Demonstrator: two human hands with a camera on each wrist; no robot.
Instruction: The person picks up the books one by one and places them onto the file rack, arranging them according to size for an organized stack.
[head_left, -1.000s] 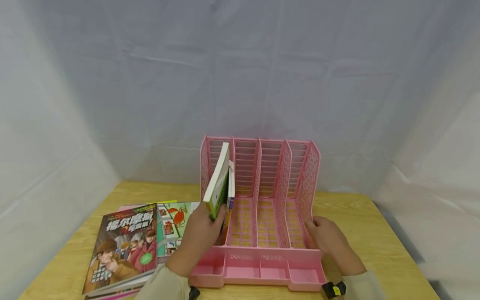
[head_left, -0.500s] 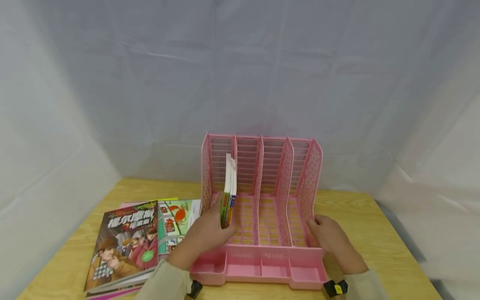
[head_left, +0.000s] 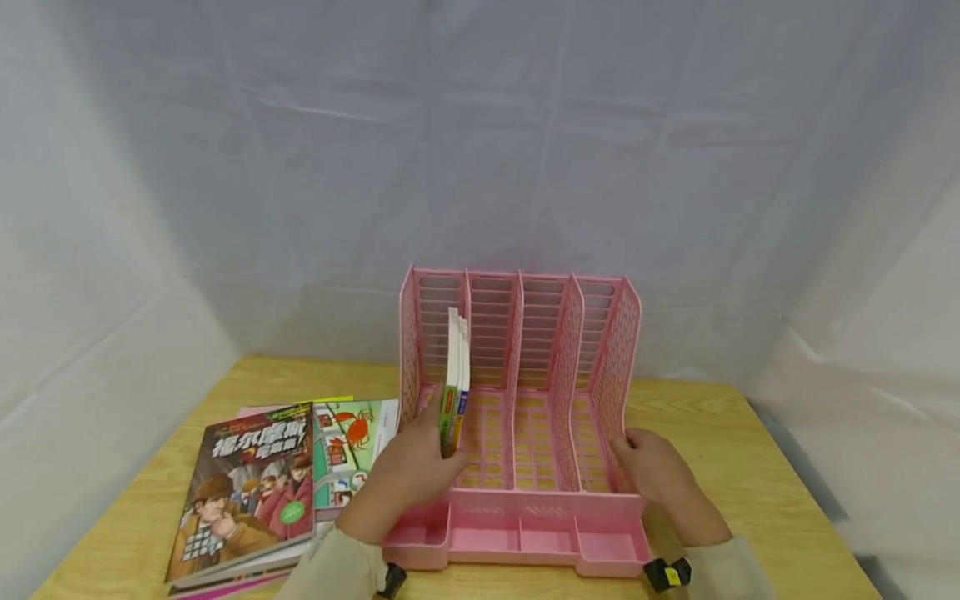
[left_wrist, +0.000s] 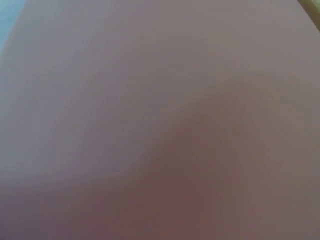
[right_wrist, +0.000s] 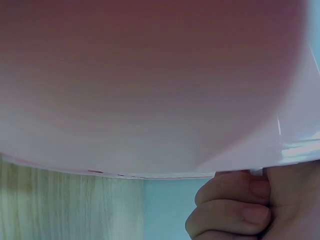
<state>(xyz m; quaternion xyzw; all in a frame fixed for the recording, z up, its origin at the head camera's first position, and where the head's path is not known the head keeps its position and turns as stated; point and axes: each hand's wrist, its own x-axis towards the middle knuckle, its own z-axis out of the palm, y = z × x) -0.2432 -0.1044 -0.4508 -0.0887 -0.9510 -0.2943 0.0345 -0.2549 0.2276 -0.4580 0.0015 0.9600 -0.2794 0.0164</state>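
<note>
Creased sheeting (head_left: 480, 150) behind a wooden table (head_left: 750, 475)
From where I stand, yellowish grain runs across the lower frame; the sheeting looks grey at upper centre, whiter at far left and right.

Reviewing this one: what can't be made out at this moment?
Head: spine lettering on the upright books, too small.
Head: covers beneath the top magazine, hidden by it.
Head: left hand, some fingers hidden by its back.
Left wrist: nearly everything, blurred.
Right wrist: part of the right hand, cut by the bottom edge.
</note>
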